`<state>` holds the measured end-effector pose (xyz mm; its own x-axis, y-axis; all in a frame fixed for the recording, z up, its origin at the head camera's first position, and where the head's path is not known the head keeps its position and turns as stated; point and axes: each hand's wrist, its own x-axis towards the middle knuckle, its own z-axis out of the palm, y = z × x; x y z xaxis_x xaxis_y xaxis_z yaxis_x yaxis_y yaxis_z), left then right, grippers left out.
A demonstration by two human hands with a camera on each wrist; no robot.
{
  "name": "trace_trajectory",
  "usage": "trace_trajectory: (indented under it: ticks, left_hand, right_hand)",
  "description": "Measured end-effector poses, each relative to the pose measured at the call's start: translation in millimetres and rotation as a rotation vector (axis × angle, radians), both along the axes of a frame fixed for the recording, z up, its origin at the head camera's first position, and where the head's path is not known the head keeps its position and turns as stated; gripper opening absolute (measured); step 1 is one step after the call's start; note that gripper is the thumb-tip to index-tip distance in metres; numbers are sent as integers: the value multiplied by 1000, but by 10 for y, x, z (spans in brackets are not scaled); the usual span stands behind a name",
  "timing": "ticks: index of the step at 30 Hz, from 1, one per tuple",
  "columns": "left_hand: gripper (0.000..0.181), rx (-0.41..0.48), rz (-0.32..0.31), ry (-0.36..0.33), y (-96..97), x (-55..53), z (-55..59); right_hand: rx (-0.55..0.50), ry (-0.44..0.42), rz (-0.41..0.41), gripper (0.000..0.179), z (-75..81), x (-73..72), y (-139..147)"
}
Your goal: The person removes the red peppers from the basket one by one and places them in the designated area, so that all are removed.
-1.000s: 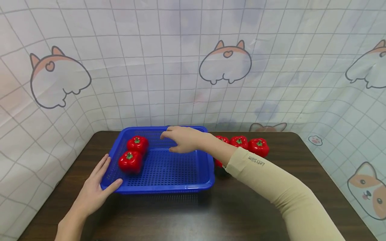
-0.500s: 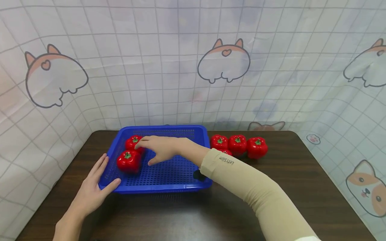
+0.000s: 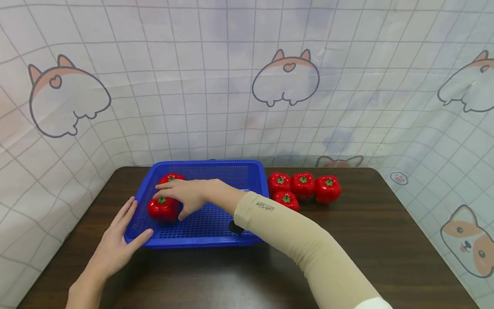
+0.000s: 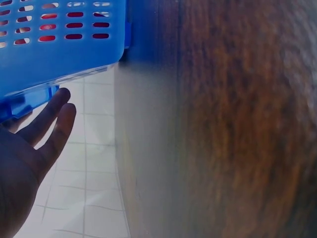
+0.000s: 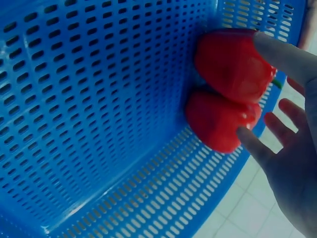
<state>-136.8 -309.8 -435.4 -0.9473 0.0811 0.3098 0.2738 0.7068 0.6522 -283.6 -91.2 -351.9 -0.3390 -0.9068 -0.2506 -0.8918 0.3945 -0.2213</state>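
Observation:
A blue perforated basket [image 3: 212, 241] sits on the table with two red bell peppers at its left end. My right hand [image 3: 187, 194] is over the front bell pepper [image 3: 164, 212], fingers spread across its top and thumb by its right side. Behind it, the rear bell pepper [image 3: 170, 177] is partly hidden by that hand. In the right wrist view, the thumb overlaps the front pepper and a fingertip is right at the rear one [image 5: 215, 121]. My left hand [image 3: 115, 244] rests on the basket's left rim near the front corner, with straight fingers along the outside.
Several more red bell peppers [image 3: 302, 185] stand grouped on the dark wooden table [image 3: 370, 240], just right of the basket. A white grid-patterned cloth [image 3: 216, 86] with cartoon dogs closes off the back and sides. A small black object [image 3: 235, 228] shows under the right sleeve.
My right hand has moved left and down across the basket, from its middle to the front bell pepper. The left hand has stayed at the rim.

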Motion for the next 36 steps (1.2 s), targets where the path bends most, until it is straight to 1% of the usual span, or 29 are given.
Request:
trace_trajectory:
  ticks: [5,9,12,16,21,24,29,32,36]
  left_hand:
    - [87,-1,4,-13,-2,7,11]
    - [87,1,2,-10,3,11,7]
    - [86,6,2,-4,-1,15,-1]
    - [86,12,0,-1,-8,11,-10]
    - [86,11,0,-1,-3,2,-6]
    - [86,8,3,-9,-5,6,-4]
    - [86,3,7,-9,-11,7,-2]
    - [86,6,6,-3,-9,6,-1]
    - [86,11,5,3,-1,8,-3]
  right_hand:
    - [11,-97,-12,88,-16,-19,-75]
    - [28,-144,-32,88,-36,-24,-117]
    - [45,-122,-33,84,-46,-7,-150]
    - [46,-67,-29,75,-45,13,-176]
    - [27,-38,-55,62,-35,9,-178]
    - [23,-45,-63,65,-37,2,-186]
    - [35,-62,-29,77,-39,1,-206]
    - [36,-56,-3,74,-44,-1,-228]
    - [33,-58,6,68,-48,-1,-250]
